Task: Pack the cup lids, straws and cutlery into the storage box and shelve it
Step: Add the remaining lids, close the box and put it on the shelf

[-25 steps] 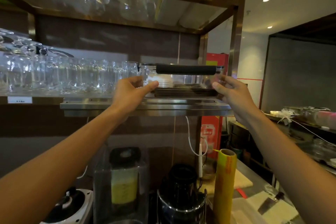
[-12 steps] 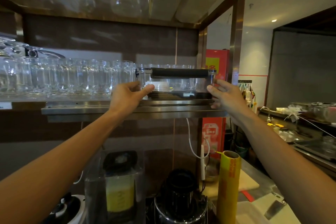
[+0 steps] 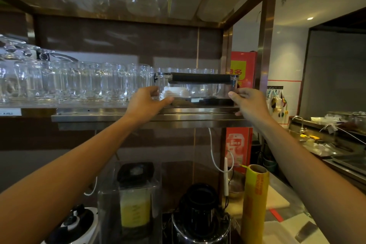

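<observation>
A clear storage box [image 3: 200, 90] with a black handle on its lid rests on the steel shelf [image 3: 150, 118], at its right end. White cup lids [image 3: 176, 93] and dark items show through its wall. My left hand [image 3: 147, 101] grips the box's left end, thumb on the front. My right hand [image 3: 248, 103] holds the right end, fingers curled around the corner. Straws and cutlery cannot be told apart inside.
Rows of clear glasses [image 3: 79, 83] fill the shelf left of the box, more glassware hangs above. Below stand a blender jug [image 3: 134, 202], a black juicer [image 3: 200, 216] and a yellow cling-film roll [image 3: 255, 202]. A steel upright [image 3: 265, 45] borders the box on the right.
The box has slid further back onto the shelf, with both hands following it forward. The view tilted slightly downward.
</observation>
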